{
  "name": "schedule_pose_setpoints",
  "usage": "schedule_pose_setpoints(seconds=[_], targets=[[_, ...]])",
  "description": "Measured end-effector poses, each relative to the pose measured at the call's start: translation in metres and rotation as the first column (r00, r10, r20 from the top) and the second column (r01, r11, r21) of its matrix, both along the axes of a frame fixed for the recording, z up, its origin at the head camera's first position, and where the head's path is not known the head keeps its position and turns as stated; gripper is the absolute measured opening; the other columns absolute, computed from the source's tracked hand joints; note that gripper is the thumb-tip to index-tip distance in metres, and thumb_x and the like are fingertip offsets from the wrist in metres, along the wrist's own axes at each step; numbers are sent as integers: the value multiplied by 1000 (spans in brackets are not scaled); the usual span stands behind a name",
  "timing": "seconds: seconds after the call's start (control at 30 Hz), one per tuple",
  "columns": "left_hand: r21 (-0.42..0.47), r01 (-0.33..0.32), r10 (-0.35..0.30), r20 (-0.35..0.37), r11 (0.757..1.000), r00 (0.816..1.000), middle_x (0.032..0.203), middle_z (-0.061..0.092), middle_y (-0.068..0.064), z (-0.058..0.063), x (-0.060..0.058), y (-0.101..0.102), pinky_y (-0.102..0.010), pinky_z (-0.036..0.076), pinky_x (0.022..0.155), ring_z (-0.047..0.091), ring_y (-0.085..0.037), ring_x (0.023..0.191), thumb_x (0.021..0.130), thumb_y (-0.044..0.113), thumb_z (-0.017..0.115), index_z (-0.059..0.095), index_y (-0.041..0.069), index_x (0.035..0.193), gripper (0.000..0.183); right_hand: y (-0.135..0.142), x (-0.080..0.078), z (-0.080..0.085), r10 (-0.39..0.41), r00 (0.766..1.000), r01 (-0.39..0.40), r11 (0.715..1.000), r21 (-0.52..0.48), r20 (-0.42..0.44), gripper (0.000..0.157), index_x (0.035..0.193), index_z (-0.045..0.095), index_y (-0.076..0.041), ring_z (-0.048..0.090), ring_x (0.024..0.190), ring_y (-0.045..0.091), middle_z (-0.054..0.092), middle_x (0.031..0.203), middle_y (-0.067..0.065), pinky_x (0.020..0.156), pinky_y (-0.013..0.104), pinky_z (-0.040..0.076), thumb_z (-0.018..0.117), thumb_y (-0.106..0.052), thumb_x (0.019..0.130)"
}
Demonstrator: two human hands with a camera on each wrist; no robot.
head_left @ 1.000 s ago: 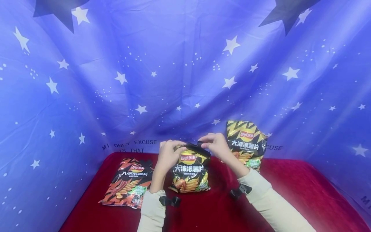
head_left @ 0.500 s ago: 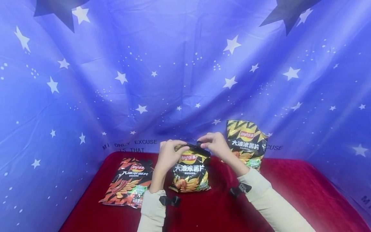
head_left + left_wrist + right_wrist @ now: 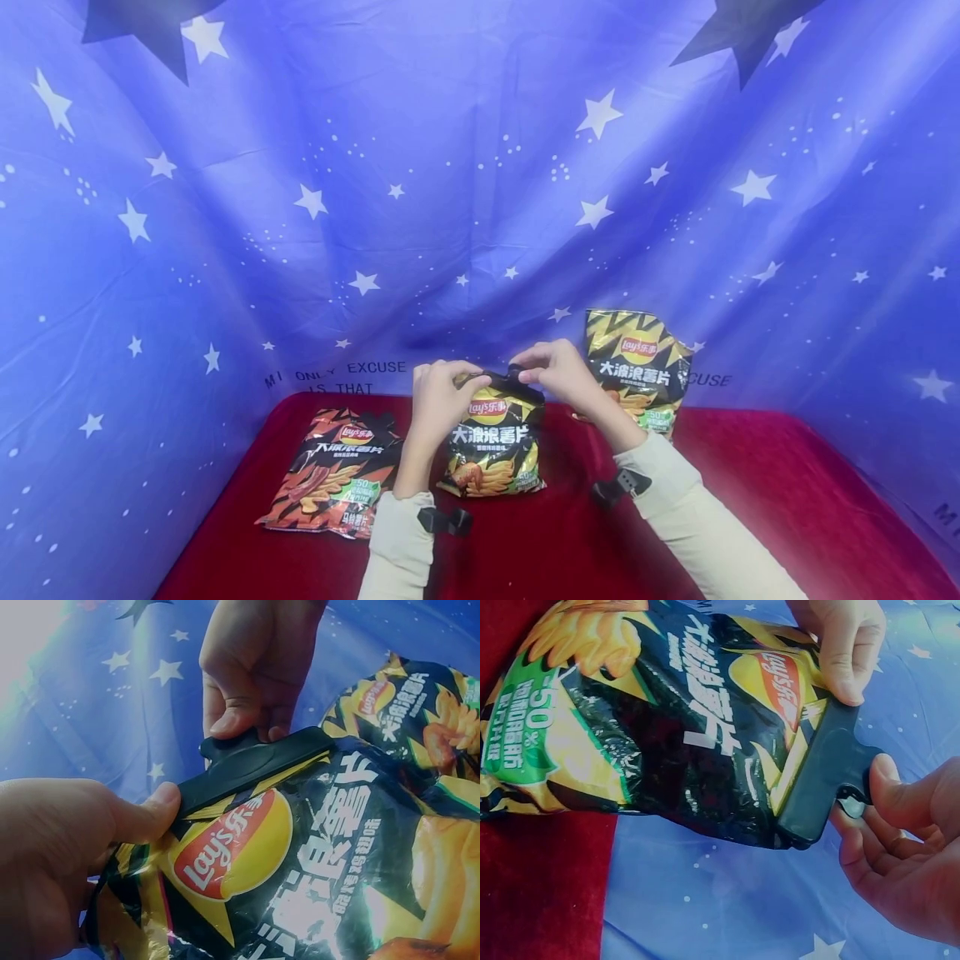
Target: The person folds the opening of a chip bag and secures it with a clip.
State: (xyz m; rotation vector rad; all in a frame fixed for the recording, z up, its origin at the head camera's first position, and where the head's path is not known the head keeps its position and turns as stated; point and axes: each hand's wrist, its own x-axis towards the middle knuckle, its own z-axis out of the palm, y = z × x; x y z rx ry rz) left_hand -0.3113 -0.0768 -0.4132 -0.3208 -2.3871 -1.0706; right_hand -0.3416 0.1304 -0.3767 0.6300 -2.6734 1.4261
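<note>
A black and yellow potato chip bag (image 3: 491,450) is in the middle of the red cloth, its top edge lifted. Across that top edge sits a wide black bag clip (image 3: 255,761). With thumb and fingers my left hand (image 3: 438,408) pinches the bag's top left corner, the thumb tip touching the clip's end. My right hand (image 3: 561,372) pinches the clip's handle tabs between thumb and fingers, as the right wrist view shows from the side (image 3: 829,769). How firmly the clip's mouth closes on the bag cannot be seen.
An orange-red chip bag (image 3: 322,487) lies at the left, a dark clip-like shape at its upper right. A second black and yellow chip bag (image 3: 637,358) leans upright behind my right forearm. Blue starry fabric (image 3: 472,208) hangs behind the red-covered table (image 3: 780,500).
Both hands keep their hold on the bag and clip, nearly still. My right hand has risen very slightly, and the left wrist has shifted a little to the right.
</note>
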Motion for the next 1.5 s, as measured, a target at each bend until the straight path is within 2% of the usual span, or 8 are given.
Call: schedule_pose_setpoints(seconds=[0.37,0.53,0.67,0.87,1.0,1.13,1.33,1.5], targets=[[12,-66,66,-52,998,996,83,79,-1,1,1,7,-44,36,92,60,-20,74,82,25,85,83,13,92,16,8,-5,5,69,996,-68,997,-24,58,28,109,74,5,74,93,30,75,109,24,85,41,61,74,6,82],[30,-82,84,-47,996,995,83,80,-2,3,2,10,-43,35,92,59,-20,73,80,25,86,83,13,91,17,11,-4,9,90,992,-87,996,-32,87,29,109,74,7,75,88,29,75,107,26,82,42,62,74,7,80],[37,-78,79,-40,996,996,83,80,-2,5,3,10,-43,35,92,59,-20,73,79,25,86,83,13,90,17,12,-3,10,98,989,-95,995,-30,112,30,111,73,7,76,87,28,75,108,25,85,46,61,74,6,81],[2,-52,52,-30,999,998,86,80,-1,6,6,7,-43,36,91,66,-21,78,83,29,84,83,15,94,17,17,-1,8,111,982,-108,994,-29,150,32,118,72,2,75,92,27,75,114,21,90,45,59,74,-3,87],[-10,-40,39,-15,999,999,89,80,0,6,9,4,-46,36,95,69,-22,84,86,30,82,83,16,96,18,21,1,1,129,979,-122,991,-52,155,39,126,69,-1,73,102,28,73,120,20,98,47,56,76,-14,89],[-13,-37,37,-6,999,999,93,80,-1,4,11,3,-49,35,101,67,-23,87,87,31,80,82,15,99,20,27,6,-8,104,977,-89,992,-86,184,46,131,66,-3,71,109,26,72,124,18,100,44,55,77,-22,91],[-33,-44,44,-24,998,999,101,80,-2,3,10,5,-53,34,105,65,-24,94,88,33,79,81,16,102,22,41,13,-28,52,963,-23,993,-113,266,44,130,65,3,73,97,24,73,119,21,89,45,59,74,-18,93],[-34,-27,26,-13,999,1000,117,76,-4,0,7,4,-56,30,111,62,-28,116,88,32,79,80,17,106,23,46,12,-46,71,950,-19,985,-170,305,39,126,65,9,74,96,24,73,115,21,94,50,58,73,-11,93]])
